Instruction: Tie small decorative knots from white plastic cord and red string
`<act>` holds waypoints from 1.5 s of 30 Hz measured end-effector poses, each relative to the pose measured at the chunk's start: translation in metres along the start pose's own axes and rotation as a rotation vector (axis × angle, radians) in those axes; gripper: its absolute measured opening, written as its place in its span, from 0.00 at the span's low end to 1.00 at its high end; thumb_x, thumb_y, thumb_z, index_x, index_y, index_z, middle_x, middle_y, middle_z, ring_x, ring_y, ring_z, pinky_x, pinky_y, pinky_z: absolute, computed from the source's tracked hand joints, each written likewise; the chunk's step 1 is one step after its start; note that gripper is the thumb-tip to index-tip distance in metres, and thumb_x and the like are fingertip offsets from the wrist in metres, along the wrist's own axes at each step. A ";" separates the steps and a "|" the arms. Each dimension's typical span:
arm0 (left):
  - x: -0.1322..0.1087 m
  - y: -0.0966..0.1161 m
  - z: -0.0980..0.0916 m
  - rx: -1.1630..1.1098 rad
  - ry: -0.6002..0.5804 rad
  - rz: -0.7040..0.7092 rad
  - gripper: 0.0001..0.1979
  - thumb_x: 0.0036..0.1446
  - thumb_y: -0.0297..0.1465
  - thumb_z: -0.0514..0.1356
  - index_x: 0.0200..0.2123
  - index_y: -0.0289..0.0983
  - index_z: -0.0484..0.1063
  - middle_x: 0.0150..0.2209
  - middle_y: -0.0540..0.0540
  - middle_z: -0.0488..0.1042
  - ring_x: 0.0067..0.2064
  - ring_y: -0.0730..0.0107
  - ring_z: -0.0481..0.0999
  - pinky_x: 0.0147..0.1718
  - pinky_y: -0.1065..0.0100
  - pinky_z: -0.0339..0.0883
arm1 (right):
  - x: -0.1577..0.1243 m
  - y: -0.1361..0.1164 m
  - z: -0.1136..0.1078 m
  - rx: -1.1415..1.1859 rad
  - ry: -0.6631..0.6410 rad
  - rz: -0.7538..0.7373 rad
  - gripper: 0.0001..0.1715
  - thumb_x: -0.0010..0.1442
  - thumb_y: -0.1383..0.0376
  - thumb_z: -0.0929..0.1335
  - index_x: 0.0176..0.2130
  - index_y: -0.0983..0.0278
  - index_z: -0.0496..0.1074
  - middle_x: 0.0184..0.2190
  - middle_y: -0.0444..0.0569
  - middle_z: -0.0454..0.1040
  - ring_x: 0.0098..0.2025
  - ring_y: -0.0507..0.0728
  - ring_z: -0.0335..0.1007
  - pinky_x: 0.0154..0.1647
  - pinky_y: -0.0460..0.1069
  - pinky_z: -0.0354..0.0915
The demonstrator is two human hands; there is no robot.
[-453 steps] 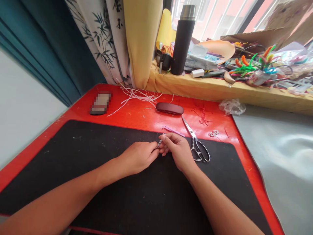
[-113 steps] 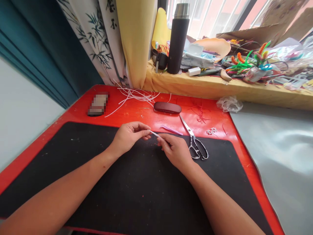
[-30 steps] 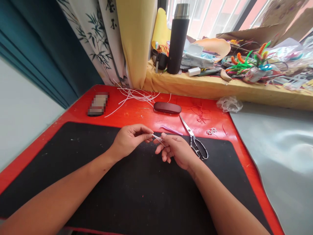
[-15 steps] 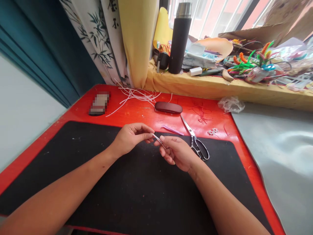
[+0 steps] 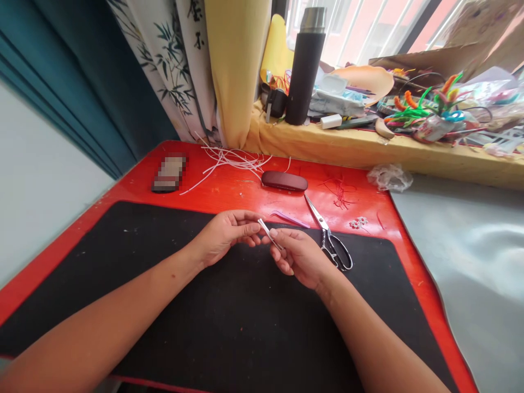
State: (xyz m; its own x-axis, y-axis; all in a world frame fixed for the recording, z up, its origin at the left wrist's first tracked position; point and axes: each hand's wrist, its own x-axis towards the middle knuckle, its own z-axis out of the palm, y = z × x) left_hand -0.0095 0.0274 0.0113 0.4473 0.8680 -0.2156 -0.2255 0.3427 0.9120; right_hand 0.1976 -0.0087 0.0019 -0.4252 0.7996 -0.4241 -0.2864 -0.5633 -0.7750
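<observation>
Black mat (image 5: 229,327): fills the low middle of the frame, under both arms.
Right hand (image 5: 301,254): thumb and finger pinch narrow on the white strips (image 5: 264,226); the other fingers curl below.
White strips: a thin little bunch in the middle of the frame, above the mat. They could slip or fan out if the pinch gets loose, or bend if squeezed too hard.
Left hand (image 5: 225,232): half curled, near the strips' top ends. I can't tell if it touches them.
Scissors (image 5: 321,220): right of the right hand, which could bump them if it swings that way.
Purple tweezers (image 5: 290,219): just above the right hand.
Loose strands (image 5: 235,158): upper middle, on the red table (image 5: 221,191).
</observation>
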 end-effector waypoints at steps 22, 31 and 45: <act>0.002 -0.005 -0.002 0.224 0.124 0.059 0.16 0.50 0.42 0.75 0.32 0.34 0.83 0.31 0.43 0.83 0.30 0.69 0.78 0.32 0.69 0.73 | 0.005 0.014 0.006 -0.546 0.192 -0.319 0.22 0.66 0.48 0.70 0.41 0.64 0.77 0.29 0.45 0.76 0.21 0.50 0.73 0.17 0.42 0.64; 0.003 -0.007 -0.002 0.144 0.118 0.015 0.16 0.50 0.41 0.76 0.32 0.34 0.84 0.32 0.42 0.84 0.32 0.69 0.79 0.32 0.70 0.74 | 0.006 0.010 0.007 -0.534 0.222 -0.289 0.21 0.65 0.48 0.71 0.36 0.64 0.77 0.24 0.44 0.75 0.21 0.51 0.72 0.17 0.43 0.63; 0.003 -0.005 -0.004 0.025 0.126 -0.078 0.19 0.46 0.42 0.79 0.33 0.32 0.86 0.33 0.40 0.85 0.32 0.69 0.82 0.32 0.73 0.76 | 0.006 0.005 0.003 -0.471 0.171 -0.245 0.22 0.62 0.48 0.73 0.36 0.65 0.78 0.24 0.44 0.76 0.21 0.50 0.73 0.19 0.42 0.64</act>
State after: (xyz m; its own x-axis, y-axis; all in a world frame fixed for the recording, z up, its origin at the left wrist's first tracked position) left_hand -0.0101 0.0296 0.0046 0.3497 0.8779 -0.3270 -0.1715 0.4031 0.8989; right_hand 0.1910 -0.0072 -0.0033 -0.2381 0.9399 -0.2448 0.0717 -0.2343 -0.9695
